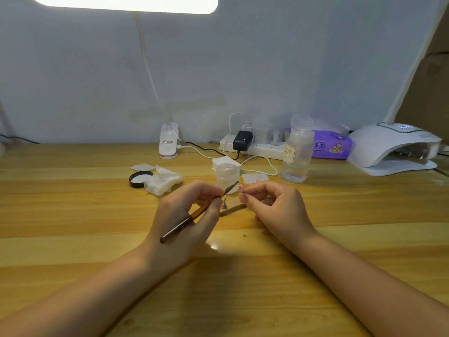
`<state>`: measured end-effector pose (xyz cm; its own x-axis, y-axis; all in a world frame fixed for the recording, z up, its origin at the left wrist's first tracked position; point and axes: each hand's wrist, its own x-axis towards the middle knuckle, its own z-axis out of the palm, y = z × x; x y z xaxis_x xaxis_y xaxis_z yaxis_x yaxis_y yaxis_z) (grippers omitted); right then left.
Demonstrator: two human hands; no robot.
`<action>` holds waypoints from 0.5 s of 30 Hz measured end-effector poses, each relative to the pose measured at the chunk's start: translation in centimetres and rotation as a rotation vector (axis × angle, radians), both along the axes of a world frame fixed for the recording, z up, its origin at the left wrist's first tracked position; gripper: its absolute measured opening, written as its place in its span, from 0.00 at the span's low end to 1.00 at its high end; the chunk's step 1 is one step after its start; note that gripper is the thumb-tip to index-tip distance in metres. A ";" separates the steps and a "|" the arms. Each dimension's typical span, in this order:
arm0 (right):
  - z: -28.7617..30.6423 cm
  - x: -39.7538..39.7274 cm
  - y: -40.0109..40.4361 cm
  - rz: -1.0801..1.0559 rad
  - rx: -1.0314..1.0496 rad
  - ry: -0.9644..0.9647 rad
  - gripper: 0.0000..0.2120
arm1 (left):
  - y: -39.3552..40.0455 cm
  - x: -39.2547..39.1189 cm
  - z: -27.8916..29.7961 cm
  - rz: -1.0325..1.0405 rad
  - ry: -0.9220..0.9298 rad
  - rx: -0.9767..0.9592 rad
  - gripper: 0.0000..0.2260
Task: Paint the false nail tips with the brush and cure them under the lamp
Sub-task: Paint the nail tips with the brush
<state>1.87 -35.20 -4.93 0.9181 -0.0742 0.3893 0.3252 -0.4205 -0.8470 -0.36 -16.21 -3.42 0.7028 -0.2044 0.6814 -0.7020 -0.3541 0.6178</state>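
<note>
My left hand grips a thin brush with a dark end and amber shaft, its bristle tip pointing up and right. My right hand pinches a small false nail tip between thumb and fingers, right beside the bristles. A small metal stand and a tiny round disc sit on the wooden table under the hands. The white curing lamp stands at the far right, its opening facing left.
A small clear jar stands just behind the hands, its black lid and crumpled wipes to the left. A pump bottle, power strip, purple pack and desk lamp clamp line the back.
</note>
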 end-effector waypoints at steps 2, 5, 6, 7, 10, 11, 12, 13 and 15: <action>0.0 0.1 0.0 0.009 -0.008 0.002 0.04 | -0.1 0.0 -0.1 0.002 -0.015 0.007 0.08; 0.0 0.1 -0.1 0.013 -0.020 0.005 0.05 | -0.3 0.0 -0.2 0.018 -0.031 0.018 0.06; 0.0 0.1 -0.1 0.012 -0.020 0.002 0.06 | -0.4 0.0 -0.2 0.020 -0.030 0.018 0.06; 0.0 0.0 -0.1 0.011 -0.019 -0.001 0.06 | -0.4 0.0 -0.2 0.021 -0.024 0.016 0.06; 0.1 -0.1 0.0 0.010 -0.007 -0.005 0.07 | -0.4 -0.2 -0.2 0.010 0.002 0.005 0.06; 0.1 -0.1 0.0 0.011 -0.001 -0.005 0.07 | -0.3 -0.2 -0.2 0.003 0.017 -0.004 0.07; 0.1 -0.1 0.0 0.011 -0.001 -0.006 0.07 | -0.3 -0.3 -0.2 -0.003 0.037 -0.016 0.07; 0.1 -0.2 0.0 0.009 -0.005 -0.009 0.07 | -0.3 -0.3 -0.2 -0.009 0.060 -0.029 0.07; 0.1 -0.2 0.0 0.002 -0.018 -0.019 0.08 | -0.3 -0.4 -0.2 -0.019 0.092 -0.052 0.08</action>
<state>1.66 -35.17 -4.80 0.9107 -0.0652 0.4079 0.3420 -0.4347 -0.8331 -0.76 -16.53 -3.63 0.7591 -0.1844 0.6243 -0.6479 -0.3069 0.6972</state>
